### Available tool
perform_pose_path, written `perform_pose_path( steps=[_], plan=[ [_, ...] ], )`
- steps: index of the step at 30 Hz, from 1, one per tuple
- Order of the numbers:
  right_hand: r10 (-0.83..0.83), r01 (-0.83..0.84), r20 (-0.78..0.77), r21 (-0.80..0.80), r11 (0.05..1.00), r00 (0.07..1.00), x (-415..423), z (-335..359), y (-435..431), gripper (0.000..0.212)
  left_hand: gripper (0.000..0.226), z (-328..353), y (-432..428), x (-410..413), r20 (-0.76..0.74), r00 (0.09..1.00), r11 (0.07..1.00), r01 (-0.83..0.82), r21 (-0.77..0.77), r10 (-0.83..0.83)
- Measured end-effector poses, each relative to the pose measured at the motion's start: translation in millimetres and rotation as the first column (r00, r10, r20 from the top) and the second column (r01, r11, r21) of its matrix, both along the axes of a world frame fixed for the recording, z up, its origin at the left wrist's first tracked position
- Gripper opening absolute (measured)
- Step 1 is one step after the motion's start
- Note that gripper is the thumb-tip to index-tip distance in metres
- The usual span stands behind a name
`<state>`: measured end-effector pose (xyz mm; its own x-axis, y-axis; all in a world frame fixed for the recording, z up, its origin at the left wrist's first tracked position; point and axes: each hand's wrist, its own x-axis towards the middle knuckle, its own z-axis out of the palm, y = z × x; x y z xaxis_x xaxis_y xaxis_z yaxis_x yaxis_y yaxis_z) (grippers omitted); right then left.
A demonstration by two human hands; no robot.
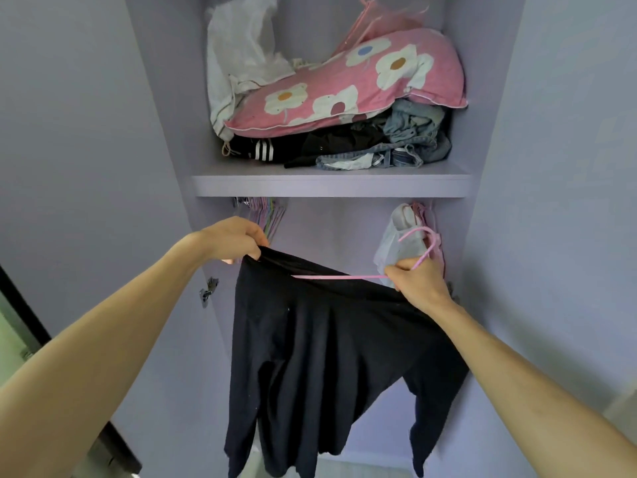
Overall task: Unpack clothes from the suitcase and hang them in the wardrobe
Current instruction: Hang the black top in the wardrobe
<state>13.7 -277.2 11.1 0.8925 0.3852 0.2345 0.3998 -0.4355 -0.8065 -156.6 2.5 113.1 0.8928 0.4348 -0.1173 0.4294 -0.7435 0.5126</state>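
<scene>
The black garment (327,357) is hanging limp and creased before the wardrobe's (165,132) lower compartment, its waistband going over a pink hanger (344,277). The left hand (231,238) is pinching the waistband's end. The right hand (418,281) is gripping the hanger's neck, fingers curled. Behind, bunched hangers (269,217) and a white bag (393,246) are hanging under the shelf (331,184), which is bearing a floral pillow (344,88) and crumpled clothes (410,136).
</scene>
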Motion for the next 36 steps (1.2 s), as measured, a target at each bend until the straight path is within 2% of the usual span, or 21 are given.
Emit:
perform_pose_path(
  steps=[3,7,9,11,12,14,15,16,18,21,23,26,27,29,31,32,33,34,36],
  plan=[
    [0.095,-0.057,0.123,-0.276,0.959,0.988,-11,9,11,0.034,0.018,-1,-14,8,0.002,1.000,1.000,0.008,0.026,-0.008],
    [0.176,-0.111,0.256,-0.250,0.962,0.950,-25,50,34,0.039,0.015,-8,-38,25,0.071,0.997,0.999,-0.022,0.040,0.019],
    [0.236,-0.096,0.291,-0.422,0.901,0.927,-27,65,44,0.034,0.018,-9,-42,29,0.147,0.988,0.998,-0.049,-0.035,0.053],
    [0.324,-0.121,0.233,-0.613,0.781,0.917,-27,71,52,0.034,0.022,-8,-43,31,0.196,0.979,0.988,-0.029,-0.150,0.059],
    [0.351,-0.155,0.193,-0.637,0.755,0.916,-25,71,55,0.036,0.022,-9,-43,29,0.199,0.979,0.971,0.007,-0.237,0.042],
    [0.354,-0.225,0.158,-0.524,0.821,0.922,-19,70,59,0.043,0.022,-17,-42,23,0.178,0.984,0.922,0.085,-0.378,-0.018],
    [0.327,-0.220,0.181,-0.442,0.870,0.928,-16,70,59,0.046,0.026,-26,-38,21,0.165,0.986,0.921,0.094,-0.378,-0.033],
    [0.287,-0.197,0.206,-0.369,0.908,0.936,-14,71,58,0.049,0.033,-39,-34,18,0.169,0.985,0.937,0.081,-0.341,-0.023],
    [0.199,-0.130,0.228,-0.284,0.950,0.953,-9,71,55,0.053,0.048,-63,-26,11,0.278,0.959,0.968,0.017,-0.252,0.056],
    [0.082,-0.049,0.184,-0.179,0.983,0.979,0,66,47,0.060,0.060,-92,-22,2,0.417,0.904,0.988,-0.029,-0.151,0.090],
    [0.044,-0.031,0.148,-0.087,0.996,0.988,2,65,45,0.061,0.072,-109,-24,-2,0.495,0.866,0.996,-0.084,0.013,0.066],
    [0.007,-0.006,0.085,-0.007,1.000,0.996,2,66,44,0.055,0.079,-131,-28,-4,0.642,0.766,0.917,-0.231,0.326,-0.035],
    [0.000,0.000,0.073,0.004,1.000,0.997,2,66,43,0.053,0.077,-137,-27,-4,0.642,0.762,0.881,-0.243,0.406,-0.086],
    [-0.003,0.002,0.047,0.021,1.000,0.999,2,65,44,0.050,0.068,-146,-20,0,0.558,0.817,0.797,-0.237,0.555,-0.145],
    [0.001,-0.002,0.017,0.052,0.999,1.000,1,64,45,0.049,0.045,-148,-16,4,0.500,0.850,0.728,-0.237,0.643,-0.165],
    [0.002,-0.002,0.007,0.062,0.998,1.000,1,63,46,0.049,0.031,-146,-15,6,0.512,0.842,0.723,-0.248,0.644,-0.167],
    [0.002,-0.002,0.009,0.059,0.998,1.000,1,62,46,0.048,0.021,-142,-13,8,0.543,0.827,0.757,-0.263,0.598,-0.142],
    [0.002,-0.003,0.020,0.043,0.999,1.000,1,59,45,0.048,0.016,-136,-11,9,0.577,0.814,0.829,-0.276,0.486,-0.068],
    [0.009,-0.008,0.053,-0.022,1.000,0.999,2,52,39,0.047,0.015,-113,-2,10,0.624,0.758,0.942,-0.321,0.102,0.190]
  ],
)
